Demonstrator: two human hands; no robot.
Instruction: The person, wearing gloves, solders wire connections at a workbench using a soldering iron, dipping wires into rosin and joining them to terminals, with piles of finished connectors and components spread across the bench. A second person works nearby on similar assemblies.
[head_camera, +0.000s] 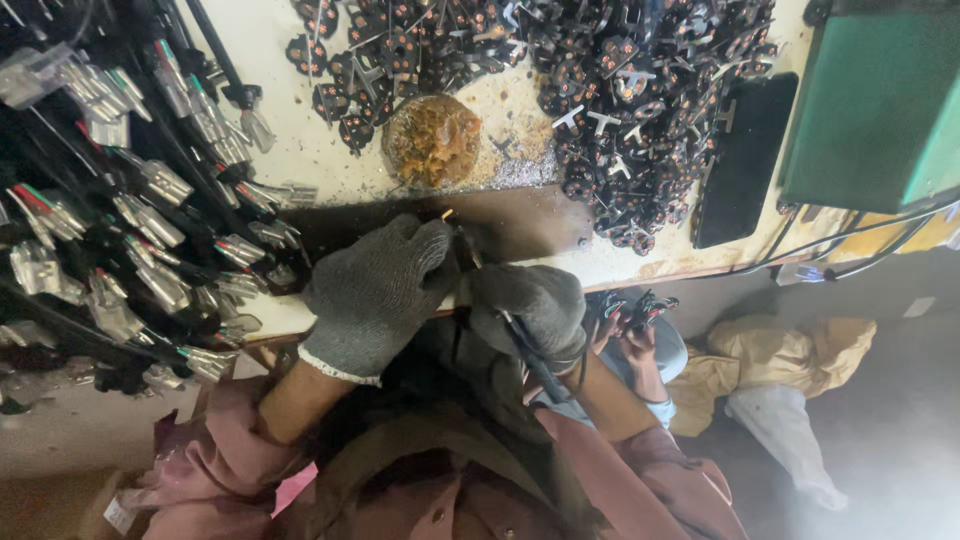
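Note:
Both my hands wear dark grey knit gloves. My left hand (375, 290) is closed around a small part with wires, whose tip pokes out above the fingers at the bench edge. My right hand (530, 305) grips a thin black soldering iron (525, 345), its shaft running up to that same tip. A smoky haze hangs over the spot where they meet. Just beyond sits a round lump of amber rosin (432, 140) with solder crumbs around it.
A bundle of black cables with metal terminals (130, 210) fills the left. A heap of small black parts (620, 100) covers the back of the white bench (290, 150). A black phone (745, 160) and a green box (875, 100) lie right. Cloth bags (780, 370) lie on the floor.

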